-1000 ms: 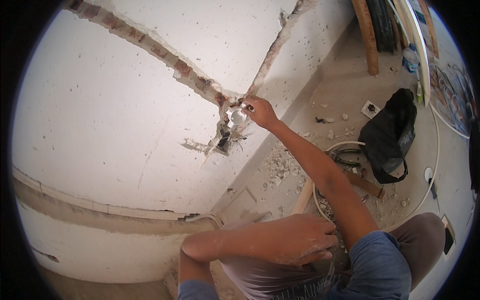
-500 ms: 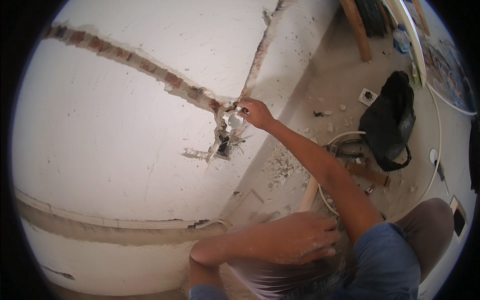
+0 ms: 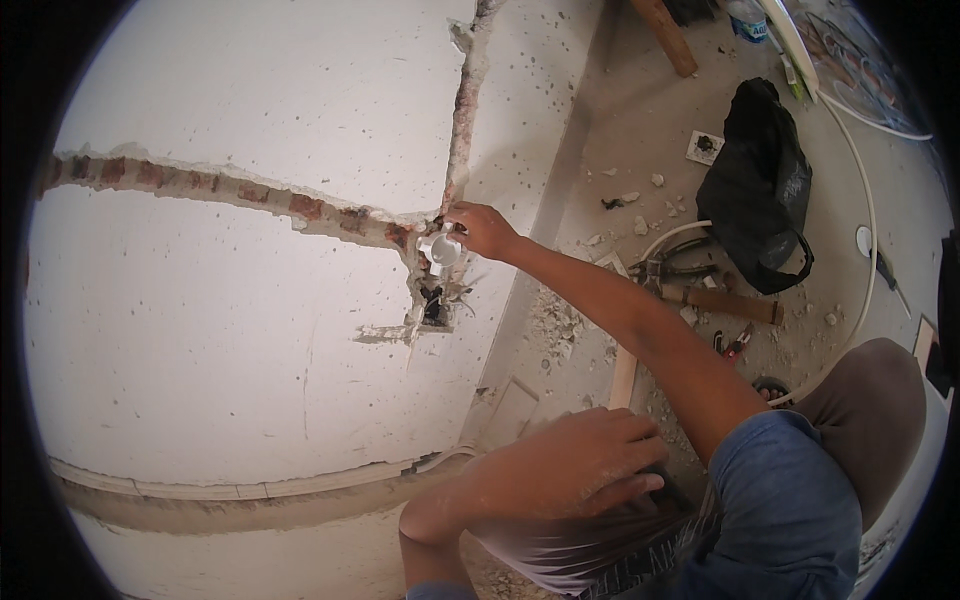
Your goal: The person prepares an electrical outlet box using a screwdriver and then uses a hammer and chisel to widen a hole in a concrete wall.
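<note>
My right hand [image 3: 484,231] reaches out to the white wall [image 3: 220,330], its fingers closed on the upper edge of a round white junction box [image 3: 443,251]. The box sits where a chiselled horizontal groove [image 3: 270,197] showing red brick meets a second groove [image 3: 463,110] running upward. Just below it is a rough hole [image 3: 432,305] with dark material and loose wire ends sticking out. My left hand [image 3: 600,460] hangs over my lap, dusty, with its thumb apart from the loosely bent fingers and nothing visible in it.
Right of the wall, rubble [image 3: 560,320] litters the floor. A black bag [image 3: 755,190], a wooden-handled tool [image 3: 735,303], red-handled pliers [image 3: 740,342] and a screwdriver [image 3: 884,265] lie there. A pale cable [image 3: 868,210] curves past the bag. Behind stands a plastic bottle [image 3: 747,22].
The whole view has shifted and turned slightly. My right hand stays at the junction box with little visible change. The thumb of my left hand now stands farther from its fingers.
</note>
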A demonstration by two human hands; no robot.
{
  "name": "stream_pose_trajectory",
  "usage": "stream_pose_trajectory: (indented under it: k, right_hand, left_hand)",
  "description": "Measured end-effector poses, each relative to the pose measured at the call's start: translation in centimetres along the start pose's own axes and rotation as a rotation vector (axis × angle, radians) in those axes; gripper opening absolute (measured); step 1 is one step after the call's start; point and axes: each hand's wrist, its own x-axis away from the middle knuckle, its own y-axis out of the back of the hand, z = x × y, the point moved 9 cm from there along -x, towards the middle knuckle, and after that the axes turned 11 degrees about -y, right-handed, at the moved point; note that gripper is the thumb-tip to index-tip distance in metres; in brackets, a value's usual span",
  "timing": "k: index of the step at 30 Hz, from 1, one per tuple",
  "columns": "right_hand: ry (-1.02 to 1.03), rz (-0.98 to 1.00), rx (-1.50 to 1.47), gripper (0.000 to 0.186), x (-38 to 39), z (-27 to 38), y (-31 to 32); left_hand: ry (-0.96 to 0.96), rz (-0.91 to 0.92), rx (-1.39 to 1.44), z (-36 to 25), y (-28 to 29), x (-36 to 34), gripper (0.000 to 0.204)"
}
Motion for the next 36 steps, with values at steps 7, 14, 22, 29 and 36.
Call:
stream_pose_trajectory:
  k: [7,14,22,29,36]
  right_hand:
    - [0.023,-0.038,0.027,0.037,-0.3,-0.7,0.0]
    - [0.029,-0.046,0.009,0.036,-0.2,-0.4,-0.1]
    - [0.032,-0.039,-0.003,0.029,0.0,-0.2,0.2]
    - [0.043,-0.058,0.003,0.029,0.1,0.1,0.6]
    - [0.041,-0.082,0.002,0.027,0.2,0.0,0.9]
  left_hand:
    - [-0.035,-0.022,0.009,0.0,0.2,-0.2,0.024]
    - [-0.047,-0.045,-0.001,-0.1,0.3,0.1,0.023]
    - [0.058,0.107,-0.014,0.8,-0.6,0.2,0.025]
    - [0.069,0.131,0.017,0.6,-0.7,0.0,0.025]
    - [0.062,0.139,0.023,0.5,-0.9,-0.2,0.025]
